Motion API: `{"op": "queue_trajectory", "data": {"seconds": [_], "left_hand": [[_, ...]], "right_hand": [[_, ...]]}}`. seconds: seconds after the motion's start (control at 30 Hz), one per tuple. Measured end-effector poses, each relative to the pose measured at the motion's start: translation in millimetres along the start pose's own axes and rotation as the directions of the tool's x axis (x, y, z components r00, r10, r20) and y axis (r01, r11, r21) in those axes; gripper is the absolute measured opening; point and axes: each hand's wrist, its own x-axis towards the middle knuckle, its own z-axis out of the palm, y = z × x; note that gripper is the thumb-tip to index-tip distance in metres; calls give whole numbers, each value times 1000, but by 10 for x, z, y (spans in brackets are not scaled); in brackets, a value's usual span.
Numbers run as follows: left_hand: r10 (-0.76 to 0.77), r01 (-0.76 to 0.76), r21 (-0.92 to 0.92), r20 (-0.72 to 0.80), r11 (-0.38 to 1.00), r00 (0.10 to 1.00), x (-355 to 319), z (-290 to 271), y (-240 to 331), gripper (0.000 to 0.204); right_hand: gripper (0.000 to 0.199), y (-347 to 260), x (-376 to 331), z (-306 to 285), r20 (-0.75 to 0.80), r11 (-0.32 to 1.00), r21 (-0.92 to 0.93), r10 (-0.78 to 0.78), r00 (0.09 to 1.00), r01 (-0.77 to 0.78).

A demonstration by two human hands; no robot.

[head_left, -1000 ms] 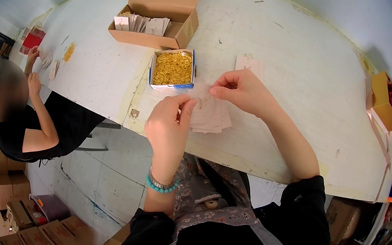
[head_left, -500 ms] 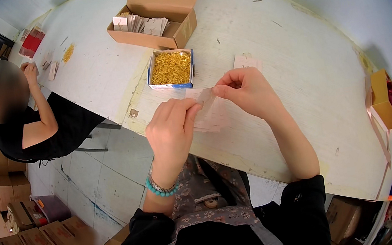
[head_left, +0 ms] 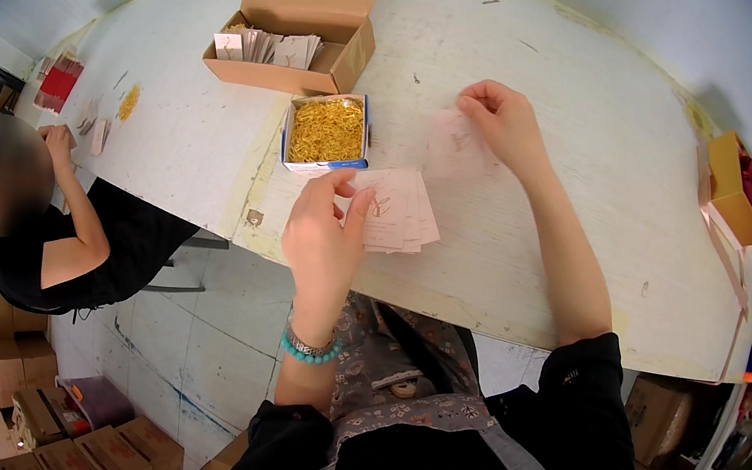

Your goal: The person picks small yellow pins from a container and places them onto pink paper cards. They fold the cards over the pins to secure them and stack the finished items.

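My left hand [head_left: 323, 233] rests its fingers on the left edge of a small stack of pale pink cards [head_left: 397, 213] lying on the white table [head_left: 582, 196]. Each card seems to carry a small gold piece. My right hand [head_left: 499, 121] sits farther right, fingers curled on a single pale pink card [head_left: 457, 142] flat on the table. Just beyond the stack stands a small white box full of gold metal pieces [head_left: 323, 132].
An open cardboard box [head_left: 309, 28] holding more cards stands at the back. Another person in black [head_left: 60, 241] sits at the table's left end, handling cards near red packets [head_left: 59, 84]. Cardboard boxes [head_left: 62, 462] are stacked on the floor at left, shelves of goods at right.
Both hands held a clear sleeve or card together above the table edge; now they have parted, the right hand moving a single card to the right, the left settling on the stack.
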Motion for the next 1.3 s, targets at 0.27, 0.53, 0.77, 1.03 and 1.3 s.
{"op": "queue_trajectory", "data": {"seconds": [0.27, 0.53, 0.77, 1.03, 1.3], "left_hand": [[-218, 226, -38, 152, 973, 964, -44, 89, -183, 42], [-216, 180, 186, 198, 966, 956, -32, 47, -58, 39], [-48, 47, -32, -23, 998, 999, -39, 36, -138, 28], [52, 19, -608, 99, 793, 994, 89, -128, -43, 18], [25, 91, -758, 140, 646, 990, 9, -144, 39, 7]], "right_hand": [[14, 156, 94, 278, -100, 591, -661, -680, 726, 462], [5, -312, 294, 1203, 453, 535, -605, -377, 808, 589], [14, -405, 209, 824, 479, 954, -154, -154, 864, 256], [19, -610, -284, 339, 721, 945, 233, -9, 693, -229], [18, -621, -527, 303, 713, 846, 427, -98, 694, -319]]}}
